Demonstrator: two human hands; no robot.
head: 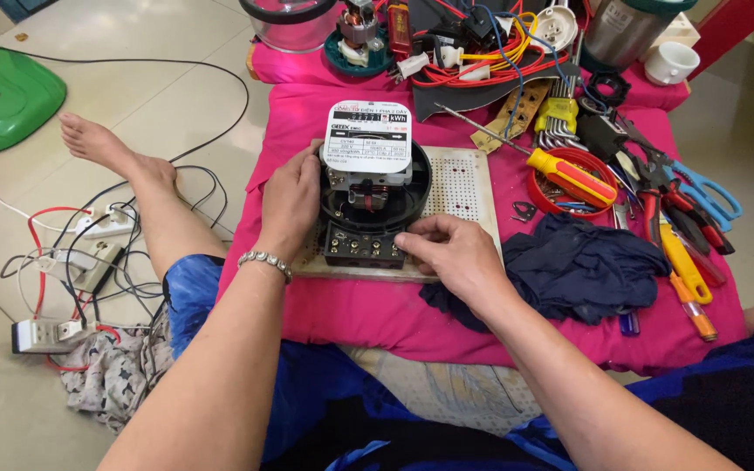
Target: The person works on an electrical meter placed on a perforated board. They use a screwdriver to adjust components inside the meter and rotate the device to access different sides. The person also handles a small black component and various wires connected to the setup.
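Nearest, our right hand point(457, 253) pinches at the terminal block point(363, 245) of the electricity meter point(375, 179), just left of it; beyond, our left hand point(288, 202) cups its left side on the perforated board point(462, 185).

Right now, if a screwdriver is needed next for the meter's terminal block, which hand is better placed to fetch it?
Probably the right hand: the red-and-yellow screwdriver lies on its side of the board, while the left hand braces the electricity meter on the far side.
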